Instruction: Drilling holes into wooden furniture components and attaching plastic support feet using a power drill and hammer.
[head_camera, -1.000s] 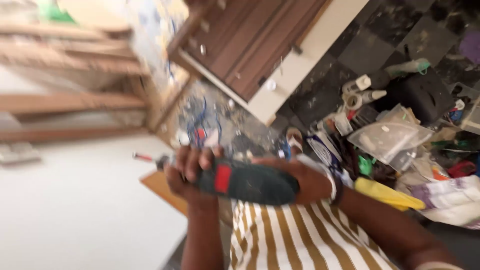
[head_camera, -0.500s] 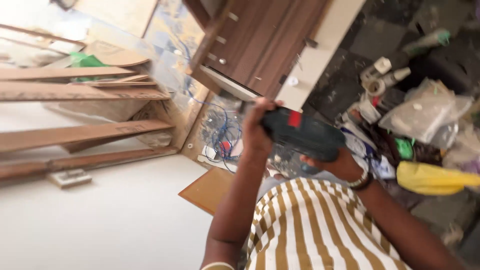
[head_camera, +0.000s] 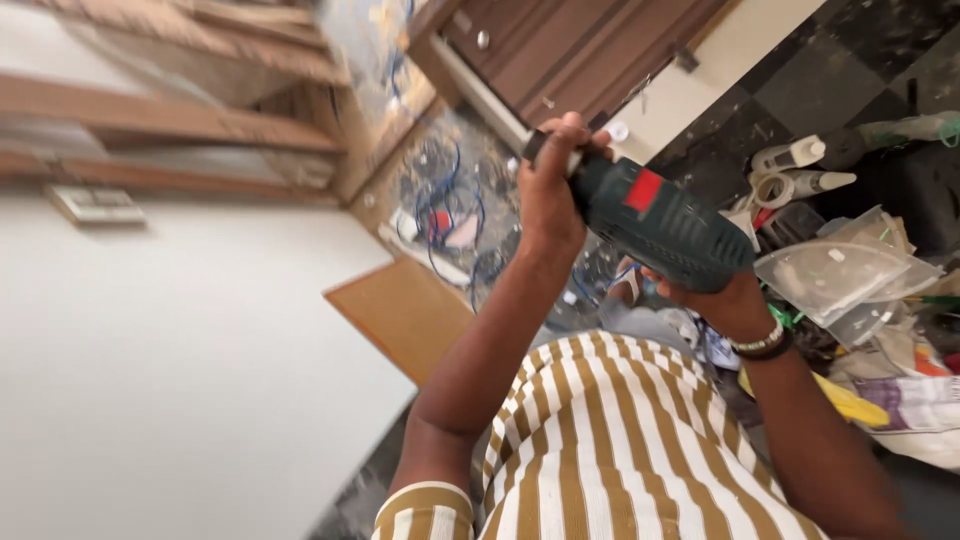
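The work in hand looks like setting the nose of a dark green plastic power drill (head_camera: 655, 220) with a red patch on its side. The power drill is held up in the air above the person's striped shirt (head_camera: 620, 450), its nose pointing towards 10 o'clock.

The left hand (head_camera: 548, 195) is at the drill's front end. Its fingers (head_camera: 572, 128) are curled tight around the dark chuck (head_camera: 538, 146), with no gap showing.

The right hand (head_camera: 715, 295), with a beaded bracelet (head_camera: 760, 342) at the wrist, carries the power drill from below, at 5 o'clock of the body. It seems clamped on the grip, though most of its fingers are hidden behind the tool.

By my judgement, any further work on the chuck calls for the right hand to keep the body steady while the left does the turning.

A tangle of blue wires (head_camera: 445, 205) lies at 9 o'clock of the left hand. Clear plastic bags (head_camera: 840, 275) lie at 3 o'clock of the drill, and a dark brown wooden cabinet (head_camera: 580, 50) stands at 12 o'clock.
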